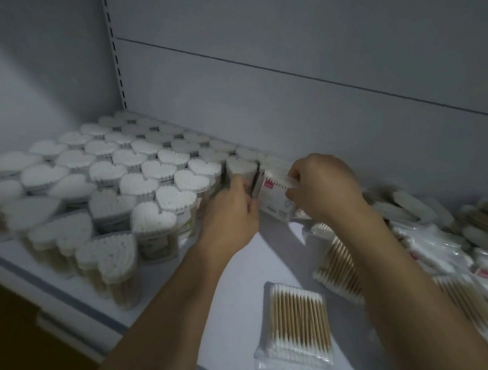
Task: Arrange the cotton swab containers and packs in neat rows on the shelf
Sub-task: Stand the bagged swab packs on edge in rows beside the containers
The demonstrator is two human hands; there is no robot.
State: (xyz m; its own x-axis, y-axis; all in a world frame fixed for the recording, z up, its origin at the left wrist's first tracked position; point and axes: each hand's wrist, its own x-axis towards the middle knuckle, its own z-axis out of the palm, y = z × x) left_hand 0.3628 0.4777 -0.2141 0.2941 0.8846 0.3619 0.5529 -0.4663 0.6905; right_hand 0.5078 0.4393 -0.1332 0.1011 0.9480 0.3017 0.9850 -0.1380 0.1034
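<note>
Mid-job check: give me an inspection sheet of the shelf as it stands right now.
Surface: white shelf, dimly lit, bare strip in the middle.
Job's things: heart-shaped containers in rows at left; upright pack held beside them; flat pack lying near the front edge.
Clutter: loose packs piled unsorted at right.
Grippers: left hand grips the upright pack's left edge; right hand pinches its top.
Cables: nothing seen.
Surroundings: grey back panel; slotted upright at the corner.

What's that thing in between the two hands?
A white swab pack with a red label sits between the left hand and right hand; the right hand pinches its top edge. The head view shows it.
</note>
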